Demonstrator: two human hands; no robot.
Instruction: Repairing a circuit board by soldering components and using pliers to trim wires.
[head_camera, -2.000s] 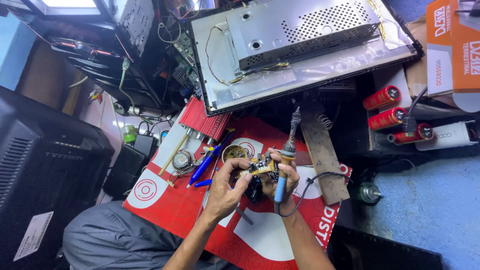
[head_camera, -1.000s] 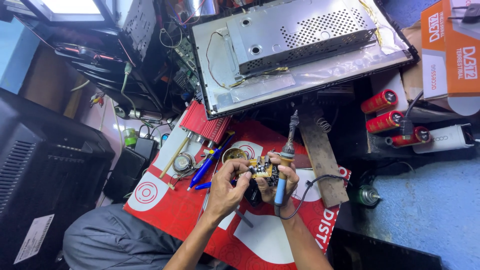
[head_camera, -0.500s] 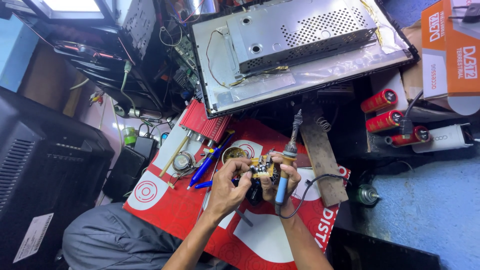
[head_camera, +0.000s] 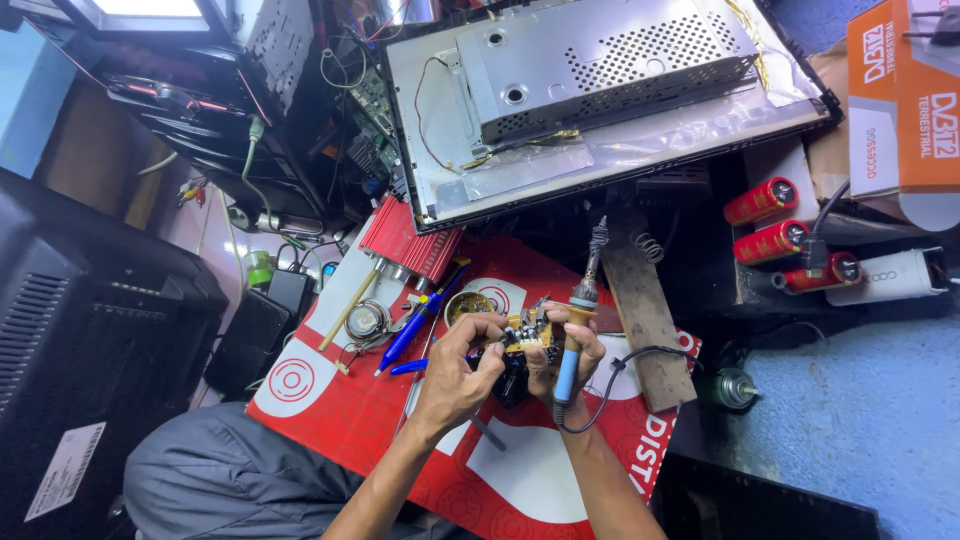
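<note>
Most of the small circuit board (head_camera: 527, 332) is covered by the fingers of the left hand (head_camera: 462, 372) and right hand (head_camera: 565, 350), so its parts can't be made out. The orange box (head_camera: 905, 95) gets cut off at the right edge, and the dark monitor (head_camera: 70, 360) at the left.

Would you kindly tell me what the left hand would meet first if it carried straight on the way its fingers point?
Probably the small circuit board at the left hand's fingertips, then the right hand; depth is unclear.
</note>
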